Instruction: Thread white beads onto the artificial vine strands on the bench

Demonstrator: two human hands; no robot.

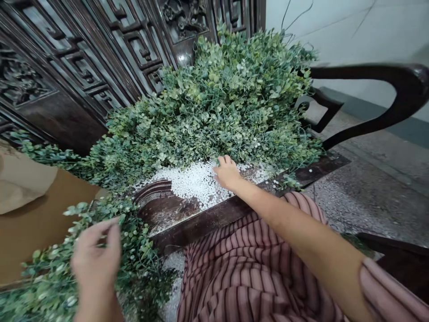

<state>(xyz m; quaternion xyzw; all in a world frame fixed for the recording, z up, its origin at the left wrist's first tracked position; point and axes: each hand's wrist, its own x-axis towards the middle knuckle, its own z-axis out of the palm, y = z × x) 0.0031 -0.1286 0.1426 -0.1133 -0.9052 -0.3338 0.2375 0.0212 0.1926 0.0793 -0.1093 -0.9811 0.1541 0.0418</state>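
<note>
My left hand (97,250) is slightly blurred, its thumb and index finger pinched at a sprig of artificial greenery (122,219) at lower left. Leafy stems with small white bead-like tips (53,255) lie around and below that hand. Over a heap of small white beads (194,179) on the dark wooden bench seat (167,208), my right hand (228,173) has its fingers curled. A bit of green shows by its fingertips, but what they hold is too small to make out. Just beyond it rises a large pile of artificial green sprigs (214,107).
Carved dark wooden backrest panels (134,44) stand behind the pile. A curved armrest (398,89) is at right. Brown cardboard (63,214) lies at left. Loose beads are scattered toward the seat's front edge. Striped pink cloth (248,273) covers my lap.
</note>
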